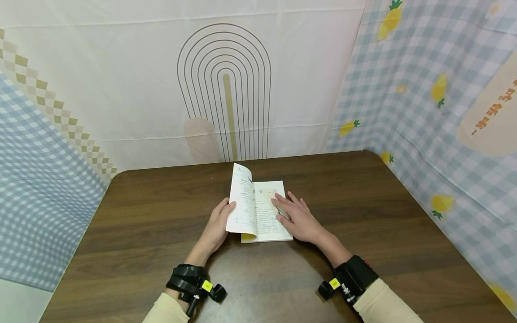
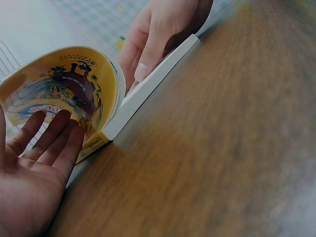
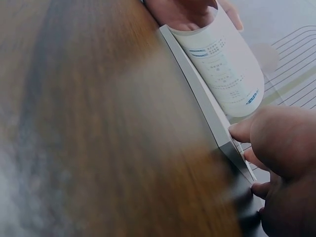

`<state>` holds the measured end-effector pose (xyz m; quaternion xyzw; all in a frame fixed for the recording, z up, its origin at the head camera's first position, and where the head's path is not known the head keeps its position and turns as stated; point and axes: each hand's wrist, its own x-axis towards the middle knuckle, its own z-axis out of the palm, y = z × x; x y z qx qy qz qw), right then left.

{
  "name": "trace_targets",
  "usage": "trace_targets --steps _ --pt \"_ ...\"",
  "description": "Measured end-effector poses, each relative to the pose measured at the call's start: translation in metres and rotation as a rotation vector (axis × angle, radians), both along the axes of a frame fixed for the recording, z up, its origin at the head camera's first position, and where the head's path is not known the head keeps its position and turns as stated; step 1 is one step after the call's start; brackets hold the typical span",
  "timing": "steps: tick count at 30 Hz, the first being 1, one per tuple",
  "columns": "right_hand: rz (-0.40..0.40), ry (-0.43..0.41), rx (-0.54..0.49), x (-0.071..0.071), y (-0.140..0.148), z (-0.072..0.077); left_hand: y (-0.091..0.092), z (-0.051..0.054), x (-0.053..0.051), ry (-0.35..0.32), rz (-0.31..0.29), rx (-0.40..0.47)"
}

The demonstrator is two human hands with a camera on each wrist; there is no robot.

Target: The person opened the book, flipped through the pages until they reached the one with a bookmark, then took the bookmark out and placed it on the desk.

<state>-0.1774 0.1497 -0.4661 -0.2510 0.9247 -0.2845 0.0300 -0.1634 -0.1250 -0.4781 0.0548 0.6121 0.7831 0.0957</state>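
Observation:
An open paperback book (image 1: 271, 220) lies on the table, its left cover and some pages (image 1: 242, 197) raised and curving upward. My left hand (image 1: 216, 224) holds that raised part at its left edge, thumb on the printed side. From the left wrist view, the left hand's fingers (image 2: 54, 133) lie against the outside of the yellow illustrated cover (image 2: 101, 79). My right hand (image 1: 300, 220) rests on the right-hand page with its fingers spread. In the right wrist view, the right hand's thumb (image 3: 242, 129) touches the page near the edge of the page block (image 3: 200, 91).
The brown wooden table (image 1: 161, 202) surrounds the book. Behind it hangs a white cloth (image 1: 133, 80) with an arch pattern. Checked cloths border the left and right sides, the right checked cloth (image 1: 404, 89) printed with yellow fruit. Each wrist wears a black strap with a small camera.

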Motion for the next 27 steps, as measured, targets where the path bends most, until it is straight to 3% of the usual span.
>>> trace_targets --steps 27 --pt "0.011 -0.002 0.028 -0.0022 0.0041 0.0008 -0.0007 0.0005 0.0003 0.001 -0.012 0.009"
